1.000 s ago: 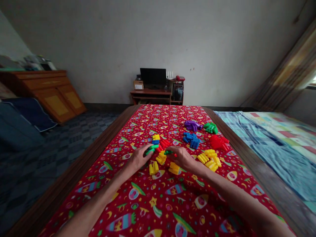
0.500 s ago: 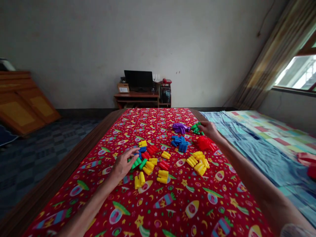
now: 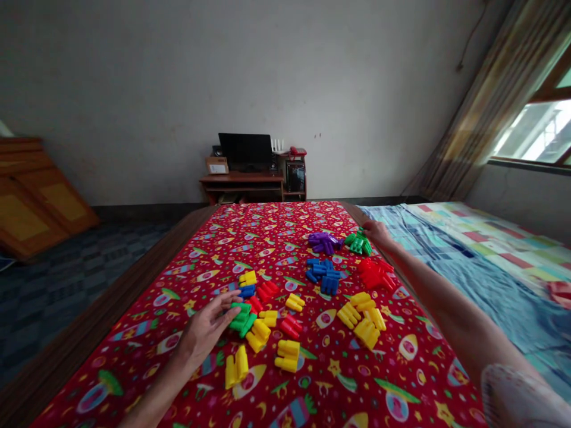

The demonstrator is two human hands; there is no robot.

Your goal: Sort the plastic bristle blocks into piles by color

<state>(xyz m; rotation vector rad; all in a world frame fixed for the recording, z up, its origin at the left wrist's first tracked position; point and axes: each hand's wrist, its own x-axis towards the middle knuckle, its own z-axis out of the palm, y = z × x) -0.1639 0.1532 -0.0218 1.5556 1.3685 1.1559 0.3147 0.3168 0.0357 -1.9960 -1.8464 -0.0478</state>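
Observation:
My left hand (image 3: 206, 330) rests on the red patterned cloth (image 3: 187, 279), fingers loosely spread, its fingertips touching a green block (image 3: 241, 317) in a mixed cluster of yellow, red, blue and green blocks. My right hand (image 3: 377, 232) reaches far out to the green pile (image 3: 357, 243) near the table's right edge, fingers curled on a green block there. Between the hands lie sorted piles: purple (image 3: 324, 242), blue (image 3: 323, 273), red (image 3: 376, 273) and yellow (image 3: 363, 315). Loose yellow blocks (image 3: 236, 367) lie near the left hand.
The table's wooden edge (image 3: 84, 339) runs along the left. A bed with a checked blue sheet (image 3: 473, 249) adjoins the right side. A low desk with a monitor (image 3: 245, 151) stands at the far wall. A wooden cabinet (image 3: 31, 202) is at left, a curtained window at right.
My right hand left the near mixed cluster and reached out to the far green pile. My left hand stayed at the cluster. The view swung right and tilted slightly.

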